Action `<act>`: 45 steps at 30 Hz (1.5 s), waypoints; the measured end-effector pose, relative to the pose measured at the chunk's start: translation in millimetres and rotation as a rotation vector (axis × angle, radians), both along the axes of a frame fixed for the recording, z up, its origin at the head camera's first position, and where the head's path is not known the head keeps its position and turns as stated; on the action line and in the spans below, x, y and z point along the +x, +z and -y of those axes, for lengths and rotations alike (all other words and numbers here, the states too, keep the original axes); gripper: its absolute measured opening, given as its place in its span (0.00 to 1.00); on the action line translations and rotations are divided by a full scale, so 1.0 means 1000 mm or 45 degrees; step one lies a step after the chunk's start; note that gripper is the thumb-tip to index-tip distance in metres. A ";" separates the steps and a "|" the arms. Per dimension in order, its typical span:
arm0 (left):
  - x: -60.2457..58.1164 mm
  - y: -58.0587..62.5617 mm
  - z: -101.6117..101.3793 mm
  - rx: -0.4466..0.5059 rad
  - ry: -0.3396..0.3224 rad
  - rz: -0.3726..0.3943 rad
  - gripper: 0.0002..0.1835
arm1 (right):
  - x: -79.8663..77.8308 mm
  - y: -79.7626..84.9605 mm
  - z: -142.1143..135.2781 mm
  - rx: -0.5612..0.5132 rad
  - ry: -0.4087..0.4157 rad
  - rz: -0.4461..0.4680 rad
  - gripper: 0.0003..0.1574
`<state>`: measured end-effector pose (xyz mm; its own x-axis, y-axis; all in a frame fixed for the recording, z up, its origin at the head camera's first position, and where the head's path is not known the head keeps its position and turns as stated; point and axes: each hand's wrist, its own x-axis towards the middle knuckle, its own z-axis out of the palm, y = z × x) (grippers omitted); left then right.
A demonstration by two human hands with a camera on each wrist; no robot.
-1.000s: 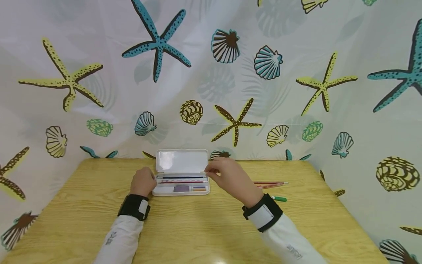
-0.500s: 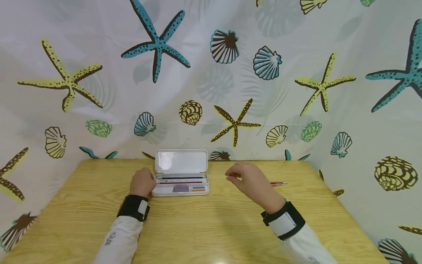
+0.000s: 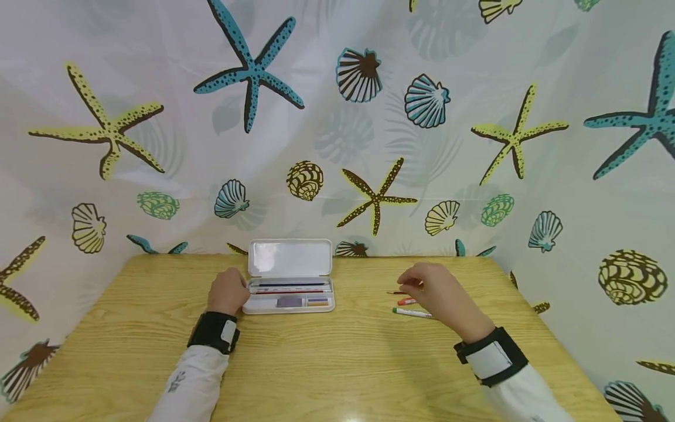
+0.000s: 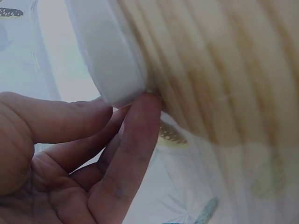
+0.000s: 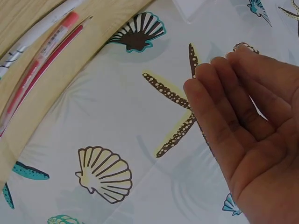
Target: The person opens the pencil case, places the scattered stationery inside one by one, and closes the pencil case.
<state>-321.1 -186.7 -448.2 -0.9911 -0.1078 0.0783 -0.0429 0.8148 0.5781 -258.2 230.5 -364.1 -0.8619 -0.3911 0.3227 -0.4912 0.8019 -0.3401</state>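
Observation:
A white pencil case (image 3: 290, 258) lies open on the table, its lid tipped back. My left hand (image 3: 227, 292) holds the case at its left end; in the left wrist view the thumb (image 4: 70, 121) and a finger pinch its white corner. Inside are a dark pencil (image 3: 292, 285), a red pencil (image 3: 290, 292) and a purple-grey block (image 3: 289, 302). My right hand (image 3: 443, 296) hovers with bent fingers and holds nothing. Below and beside it lie a red pencil (image 5: 51, 58), a red-orange pen (image 5: 41, 60) and a green-tipped white marker (image 3: 413, 313), partly hidden by the hand.
The wooden table (image 3: 316, 369) ends at the back against a white curtain (image 3: 337, 135) printed with starfish and shells. A small block with blue and orange bands (image 3: 317, 302) sits in the case's front right section.
My right hand has left the case's right end and moved right to the pens, uncovering the marker's green tip. My left hand and the case have stayed in place.

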 end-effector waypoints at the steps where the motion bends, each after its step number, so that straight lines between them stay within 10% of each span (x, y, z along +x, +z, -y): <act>1: 0.000 0.000 0.000 0.001 -0.002 -0.003 0.13 | 0.000 -0.001 -0.004 0.002 -0.007 0.006 0.06; 20: -0.002 -0.003 0.001 0.008 -0.014 -0.013 0.16 | -0.017 -0.039 -0.061 0.053 -0.142 0.222 0.04; 45: 0.001 0.001 -0.001 0.012 -0.008 -0.005 0.19 | -0.028 -0.068 -0.052 0.096 -0.128 0.314 0.05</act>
<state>-319.7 -185.2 -447.6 -0.9914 -0.1023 0.0814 -0.0354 0.8094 0.5862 -286.5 282.3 -432.0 -0.9466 -0.3143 0.0715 -0.3174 0.8700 -0.3774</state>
